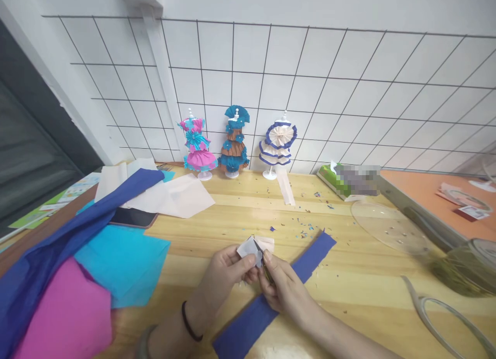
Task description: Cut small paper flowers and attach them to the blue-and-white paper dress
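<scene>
My left hand pinches a small pale piece of paper between thumb and fingers. In my right hand is a pair of small scissors; their dark blades lie against the paper, and the handles are mostly hidden by my fingers. Just behind the hands lies another cream scrap. Beneath both hands a long dark blue crepe paper strip runs diagonally across the wooden table.
Three small dress stands with paper dresses, one pink, one teal and brown, one cream, line the wall. Coloured paper sheets partly cover a phone. Rightward are a clear disc, tape roll and tissue pack.
</scene>
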Demonstrator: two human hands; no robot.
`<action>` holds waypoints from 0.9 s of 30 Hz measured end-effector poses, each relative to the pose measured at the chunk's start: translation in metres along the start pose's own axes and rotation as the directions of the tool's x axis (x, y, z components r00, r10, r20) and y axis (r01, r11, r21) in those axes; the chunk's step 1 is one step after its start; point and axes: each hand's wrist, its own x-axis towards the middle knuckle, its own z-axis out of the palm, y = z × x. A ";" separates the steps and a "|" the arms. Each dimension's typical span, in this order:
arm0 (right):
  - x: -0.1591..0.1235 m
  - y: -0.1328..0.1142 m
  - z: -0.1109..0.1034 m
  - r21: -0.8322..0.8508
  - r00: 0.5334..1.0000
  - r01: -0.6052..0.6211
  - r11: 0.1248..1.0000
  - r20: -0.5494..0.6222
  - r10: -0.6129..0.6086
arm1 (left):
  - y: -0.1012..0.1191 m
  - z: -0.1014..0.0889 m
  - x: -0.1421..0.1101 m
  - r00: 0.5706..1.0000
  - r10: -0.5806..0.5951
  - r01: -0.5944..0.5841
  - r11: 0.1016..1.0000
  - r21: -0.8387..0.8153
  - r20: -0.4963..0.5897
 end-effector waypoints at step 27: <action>0.001 0.003 0.004 0.098 1.000 0.019 0.995 -0.024 -0.017 | 0.001 0.001 0.000 0.999 -0.009 0.009 1.000 -0.010 0.030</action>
